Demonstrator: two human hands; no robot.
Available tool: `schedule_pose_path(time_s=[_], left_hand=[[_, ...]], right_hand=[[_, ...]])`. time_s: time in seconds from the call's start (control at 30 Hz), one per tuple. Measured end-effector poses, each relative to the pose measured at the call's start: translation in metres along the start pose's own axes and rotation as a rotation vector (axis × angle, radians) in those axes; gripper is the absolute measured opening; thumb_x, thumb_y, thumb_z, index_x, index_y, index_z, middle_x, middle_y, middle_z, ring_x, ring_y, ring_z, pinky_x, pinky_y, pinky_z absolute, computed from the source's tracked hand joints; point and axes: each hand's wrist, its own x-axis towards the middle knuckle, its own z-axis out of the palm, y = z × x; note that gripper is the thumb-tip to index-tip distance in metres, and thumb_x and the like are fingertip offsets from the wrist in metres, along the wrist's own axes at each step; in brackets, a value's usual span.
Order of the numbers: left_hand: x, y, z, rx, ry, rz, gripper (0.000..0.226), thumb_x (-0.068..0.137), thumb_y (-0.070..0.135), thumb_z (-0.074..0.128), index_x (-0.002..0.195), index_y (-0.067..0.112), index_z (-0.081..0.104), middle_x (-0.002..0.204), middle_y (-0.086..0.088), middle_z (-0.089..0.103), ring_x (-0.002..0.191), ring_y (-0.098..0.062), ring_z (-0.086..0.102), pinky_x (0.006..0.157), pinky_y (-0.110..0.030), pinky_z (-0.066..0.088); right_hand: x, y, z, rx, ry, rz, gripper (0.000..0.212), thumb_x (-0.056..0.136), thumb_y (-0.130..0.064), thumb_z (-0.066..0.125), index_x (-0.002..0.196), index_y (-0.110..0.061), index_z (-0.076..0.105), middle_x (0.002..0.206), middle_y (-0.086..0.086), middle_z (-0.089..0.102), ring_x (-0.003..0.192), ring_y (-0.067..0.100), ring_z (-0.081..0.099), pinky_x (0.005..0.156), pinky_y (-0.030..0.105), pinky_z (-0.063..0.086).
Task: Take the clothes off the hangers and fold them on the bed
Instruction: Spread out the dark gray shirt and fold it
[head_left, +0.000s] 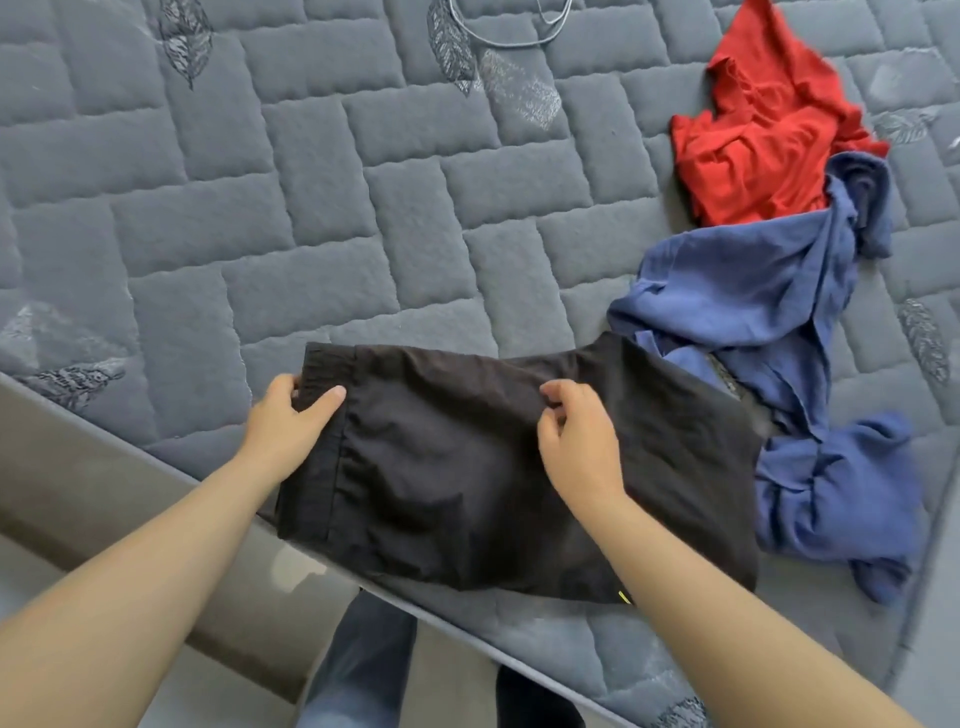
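Observation:
A pair of black shorts lies flat near the front edge of the grey quilted bed, waistband to the left. My left hand grips the waistband, thumb on top. My right hand pinches the black fabric near the middle of the upper edge, fingers curled. A crumpled blue garment lies to the right, partly under the shorts' right end. A crumpled red garment lies beyond the blue one at the far right.
A thin wire hanger lies at the bed's far edge, mostly cut off. The bed's front edge runs diagonally from left down to the right, with a beige frame below it. My legs and the floor show underneath.

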Motion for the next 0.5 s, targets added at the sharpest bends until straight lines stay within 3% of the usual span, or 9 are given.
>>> schedule_pose_path(time_s=[0.07, 0.13, 0.23, 0.37, 0.5], left_hand=[[-0.001, -0.007, -0.001, 0.008, -0.092, -0.077, 0.059, 0.076, 0.055, 0.071, 0.115, 0.015, 0.054, 0.111, -0.001, 0.061, 0.104, -0.023, 0.057, 0.089, -0.038, 0.046], [-0.005, -0.017, 0.0, 0.089, -0.139, -0.091, 0.06, 0.071, 0.053, 0.077, 0.112, 0.013, 0.059, 0.111, -0.005, 0.064, 0.105, -0.025, 0.058, 0.092, -0.04, 0.047], [-0.014, -0.021, 0.002, 0.09, -0.094, -0.002, 0.047, 0.075, 0.041, 0.078, 0.106, 0.012, 0.058, 0.108, -0.004, 0.064, 0.099, -0.023, 0.057, 0.082, -0.035, 0.044], [-0.032, -0.008, 0.005, -0.025, 0.04, 0.163, 0.032, 0.079, 0.027, 0.075, 0.099, 0.017, 0.053, 0.092, 0.009, 0.061, 0.09, -0.017, 0.054, 0.077, -0.031, 0.038], [-0.055, 0.007, 0.005, -0.047, 0.076, 0.266, 0.028, 0.08, 0.024, 0.074, 0.096, 0.019, 0.052, 0.085, 0.019, 0.058, 0.077, 0.005, 0.053, 0.063, -0.014, 0.036]], right_hand=[[-0.031, 0.001, 0.023, 0.093, -0.105, 0.158, 0.033, 0.091, -0.014, 0.054, 0.124, -0.018, 0.056, 0.116, -0.004, 0.055, 0.108, 0.015, 0.056, 0.093, 0.028, 0.045], [-0.047, 0.005, 0.041, 0.112, -0.214, 0.241, 0.043, 0.093, -0.016, 0.054, 0.136, -0.017, 0.047, 0.13, -0.001, 0.049, 0.12, 0.016, 0.05, 0.102, 0.029, 0.041], [-0.044, 0.005, 0.054, 0.178, -0.327, 0.272, 0.058, 0.096, -0.018, 0.052, 0.15, -0.014, 0.031, 0.145, 0.0, 0.036, 0.132, 0.015, 0.039, 0.111, 0.027, 0.031], [-0.03, 0.005, 0.057, 0.262, -0.384, 0.342, 0.063, 0.096, -0.017, 0.052, 0.152, -0.012, 0.024, 0.153, 0.002, 0.028, 0.138, 0.016, 0.034, 0.113, 0.027, 0.029], [-0.03, 0.011, 0.045, 0.465, -0.386, 0.452, 0.062, 0.093, -0.007, 0.054, 0.15, -0.013, 0.03, 0.149, 0.002, 0.04, 0.133, 0.014, 0.043, 0.112, 0.027, 0.032]])
